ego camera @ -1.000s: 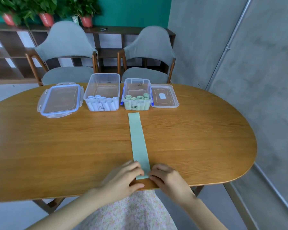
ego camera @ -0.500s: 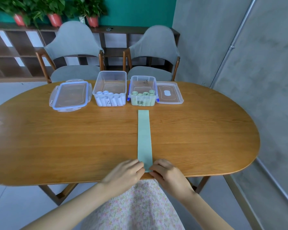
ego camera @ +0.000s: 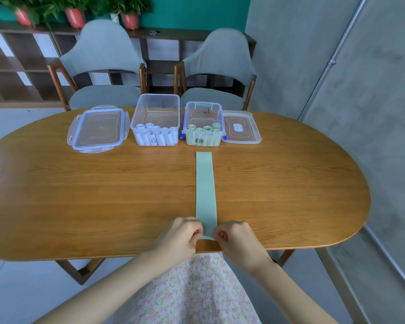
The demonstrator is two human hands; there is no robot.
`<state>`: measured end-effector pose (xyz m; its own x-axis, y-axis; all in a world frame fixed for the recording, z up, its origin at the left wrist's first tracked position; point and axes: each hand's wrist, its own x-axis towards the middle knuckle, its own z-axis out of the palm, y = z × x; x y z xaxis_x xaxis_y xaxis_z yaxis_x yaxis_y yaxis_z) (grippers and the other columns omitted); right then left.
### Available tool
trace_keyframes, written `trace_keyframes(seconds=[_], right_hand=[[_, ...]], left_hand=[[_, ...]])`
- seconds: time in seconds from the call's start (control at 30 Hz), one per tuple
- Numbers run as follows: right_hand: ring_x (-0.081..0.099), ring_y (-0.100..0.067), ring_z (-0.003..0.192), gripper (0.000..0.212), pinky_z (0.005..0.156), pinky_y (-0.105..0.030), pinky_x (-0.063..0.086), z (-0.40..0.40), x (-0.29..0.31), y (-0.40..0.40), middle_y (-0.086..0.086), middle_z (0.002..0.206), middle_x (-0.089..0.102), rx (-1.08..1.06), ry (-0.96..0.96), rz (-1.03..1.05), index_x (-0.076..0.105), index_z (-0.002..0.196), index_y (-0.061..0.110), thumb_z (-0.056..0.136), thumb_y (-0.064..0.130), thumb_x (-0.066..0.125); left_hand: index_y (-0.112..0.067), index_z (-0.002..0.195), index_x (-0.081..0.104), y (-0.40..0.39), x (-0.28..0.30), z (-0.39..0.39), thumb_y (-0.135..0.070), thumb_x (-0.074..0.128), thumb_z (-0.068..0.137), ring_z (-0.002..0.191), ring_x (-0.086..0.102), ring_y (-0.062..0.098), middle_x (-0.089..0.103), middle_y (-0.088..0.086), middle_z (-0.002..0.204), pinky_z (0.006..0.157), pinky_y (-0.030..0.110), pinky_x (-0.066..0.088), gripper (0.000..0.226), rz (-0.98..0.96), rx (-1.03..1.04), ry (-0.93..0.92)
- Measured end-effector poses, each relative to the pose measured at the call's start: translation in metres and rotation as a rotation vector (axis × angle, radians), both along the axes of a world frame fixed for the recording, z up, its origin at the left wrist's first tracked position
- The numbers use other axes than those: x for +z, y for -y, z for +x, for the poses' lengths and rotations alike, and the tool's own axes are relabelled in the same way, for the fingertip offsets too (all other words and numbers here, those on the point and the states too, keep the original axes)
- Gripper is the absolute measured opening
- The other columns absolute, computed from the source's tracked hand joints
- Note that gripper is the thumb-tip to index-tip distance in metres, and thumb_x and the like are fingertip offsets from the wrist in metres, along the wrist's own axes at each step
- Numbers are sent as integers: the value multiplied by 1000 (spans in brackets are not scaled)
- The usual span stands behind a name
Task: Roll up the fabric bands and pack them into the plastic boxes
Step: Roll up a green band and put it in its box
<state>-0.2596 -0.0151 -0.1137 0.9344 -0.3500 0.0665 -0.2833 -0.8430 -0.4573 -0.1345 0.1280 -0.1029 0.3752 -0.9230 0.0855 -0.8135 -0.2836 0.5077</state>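
Grip [ego camera: 207,236] on band [ego camera: 205,188] (near end) — boxes [ego camera: 204,123] part-filled

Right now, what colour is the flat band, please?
Pale green band, clearest in the head view.

Oval wooden table [ego camera: 80,195]; two grey chairs [ego camera: 103,57] behind; teal wall [ego camera: 197,10]; potted plants [ego camera: 75,12] on shelving [ego camera: 14,66]

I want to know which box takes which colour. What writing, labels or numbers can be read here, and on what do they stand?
Left box, front wall, over the white rolls: dark handwritten marks, too blurred to read.
Right box, front wall, over the green rolls: dark handwritten marks, too blurred to read.
Right box, far inner wall: a small dark mark, unreadable.
Right lid: a white sticker, no writing visible.
Nothing else carries text.
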Motion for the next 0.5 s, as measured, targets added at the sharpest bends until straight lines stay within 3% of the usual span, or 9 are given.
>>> trace_keyframes(seconds=[0.13,0.23,0.33,0.43,0.5], right_hand=[[60,-15,70,17,67,-28,50,7,9,-2,4,75,67,-73,-25,63,70,77,17,81,9,56],[52,-13,61,15,56,-32,47,5,5,-7,9,71,50,-77,109,12,63,73,16,78,2,59],[53,-14,62,20,49,-28,45,-1,4,-13,5,74,52,25,177,-94,62,76,15,75,-4,65],[59,-13,71,32,53,-18,46,-7,2,-15,5,81,59,111,172,-161,70,87,17,66,-8,73],[59,-14,74,33,57,-18,47,-10,-1,-13,4,85,58,150,157,-175,70,89,16,66,-8,72]], left_hand=[[-12,79,62,9,7,0,-6,59,84,75,49,9,54,-5,85,65,25,43,8,-55,-22,50],[-14,79,59,7,0,-1,-1,59,83,82,49,12,52,-4,83,63,28,45,14,-82,-93,136],[-16,78,57,2,-5,-7,6,68,69,78,51,13,48,-4,80,53,29,46,26,-61,-129,222],[-18,76,57,-4,0,-15,2,76,50,74,51,11,48,-5,78,45,20,38,38,-7,-154,309],[-18,74,57,-7,0,-18,-4,78,51,72,50,10,48,-5,77,47,18,33,34,-8,-163,341]])
